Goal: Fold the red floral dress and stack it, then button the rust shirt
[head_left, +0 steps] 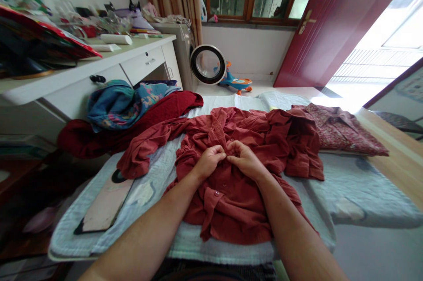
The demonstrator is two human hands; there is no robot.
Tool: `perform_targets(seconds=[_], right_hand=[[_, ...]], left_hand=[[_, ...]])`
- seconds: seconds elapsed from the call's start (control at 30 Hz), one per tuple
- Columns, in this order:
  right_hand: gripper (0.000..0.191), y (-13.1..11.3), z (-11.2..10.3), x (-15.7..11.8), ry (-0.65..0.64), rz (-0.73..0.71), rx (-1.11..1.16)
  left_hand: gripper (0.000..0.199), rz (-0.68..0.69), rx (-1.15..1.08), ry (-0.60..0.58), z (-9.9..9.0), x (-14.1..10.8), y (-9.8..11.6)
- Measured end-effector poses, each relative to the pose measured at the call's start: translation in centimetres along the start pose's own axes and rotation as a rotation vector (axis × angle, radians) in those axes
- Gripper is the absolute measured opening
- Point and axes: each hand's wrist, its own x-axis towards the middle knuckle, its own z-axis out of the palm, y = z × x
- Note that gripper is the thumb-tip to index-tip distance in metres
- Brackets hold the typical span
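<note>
A rust-red buttoned shirt [238, 210] lies rumpled across a pale blue cloth [194, 250], its sleeves spread to both sides. My left hand [211, 159] pinches the shirt's front edge near the middle. Right beside it, my right hand [243, 157] pinches the same front strip, and the fingertips of both hands almost meet. Whether a button is between the fingers is too small to tell. Below my hands, a button [217, 193] shows on a folded-over part of the front.
A folded patterned garment [343, 129] lies at the right. Dark red cloth [158, 118] and blue floral fabric [115, 104] are heaped at the left, near a flat pinkish object [107, 204]. Beyond stand a cluttered desk [132, 62] and an open-doored washing machine [181, 47].
</note>
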Motion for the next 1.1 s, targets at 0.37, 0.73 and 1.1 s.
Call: perform_targets(seconds=[0.37, 0.73, 1.1], right_hand=[[0.018, -0.7, -0.4, 0.0, 0.053, 0.133, 0.068], [0.023, -0.1, -0.7, 0.2, 0.104, -0.099, -0.214], [0.028, 1.2, -0.9, 1.3, 0.136, -0.114, -0.814]], left_hand=[[0.016, 0.301, 0.296, 0.006, 0.2, -1.1, 0.6], [0.005, 0.353, 0.454, 0.106, 0.5, -0.9, 0.2], [0.008, 0.313, 0.563, 0.098, 0.7, -1.0, 0.4]])
